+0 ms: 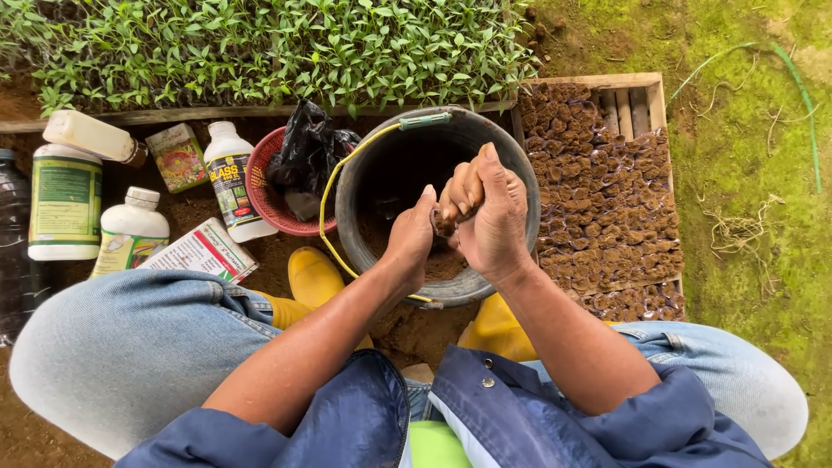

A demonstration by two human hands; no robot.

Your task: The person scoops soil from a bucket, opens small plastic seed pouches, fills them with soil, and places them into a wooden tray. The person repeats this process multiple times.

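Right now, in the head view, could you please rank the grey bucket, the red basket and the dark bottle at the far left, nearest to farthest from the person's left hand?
1. Grey bucket: directly under the left hand.
2. Red basket: left, beside the bucket.
3. Dark bottle: far left edge.
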